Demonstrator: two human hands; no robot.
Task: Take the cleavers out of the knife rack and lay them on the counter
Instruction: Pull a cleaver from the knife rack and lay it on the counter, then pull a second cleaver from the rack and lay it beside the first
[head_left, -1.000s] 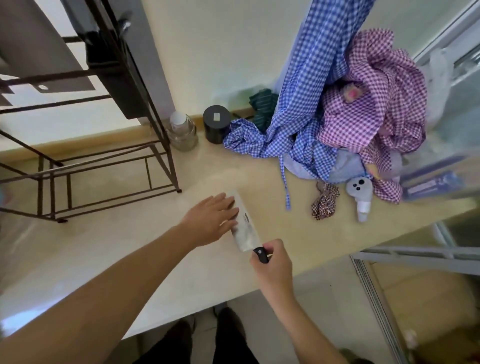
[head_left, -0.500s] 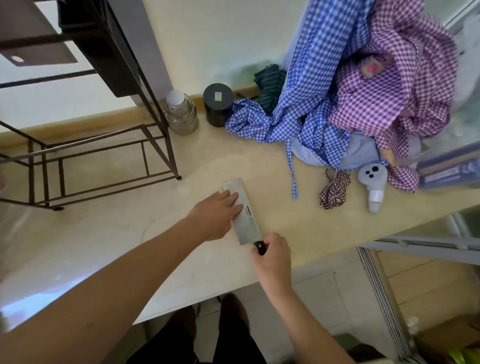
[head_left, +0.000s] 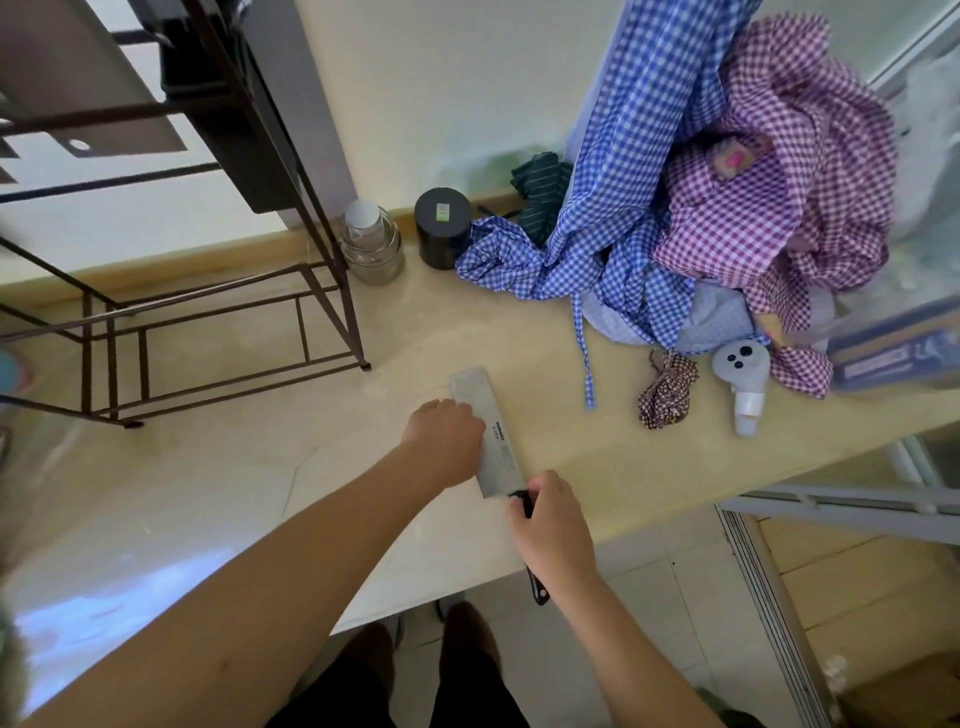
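Note:
A steel cleaver (head_left: 488, 426) with a black handle lies flat on the beige counter (head_left: 597, 467), its blade pointing away from me. My left hand (head_left: 447, 439) rests on the blade's left side, fingers curled down on the metal. My right hand (head_left: 550, 525) is closed around the black handle, whose end (head_left: 539, 592) sticks out past the counter's front edge. The dark metal rack (head_left: 197, 291) stands at the back left. A flat dark blade with a hole (head_left: 93, 124) hangs in the rack's upper part.
A glass jar (head_left: 371, 244) and a black canister (head_left: 442, 228) stand against the wall beside the rack. Blue and purple checked cloths (head_left: 675, 218) pile up at the right, with a white spray bottle (head_left: 743, 379) and a patterned scrunchie (head_left: 667, 389) in front.
The cleaver has been set lower and flatter on the counter. My left hand's fingers curled from spread to bent on the blade. The camera shifted a little.

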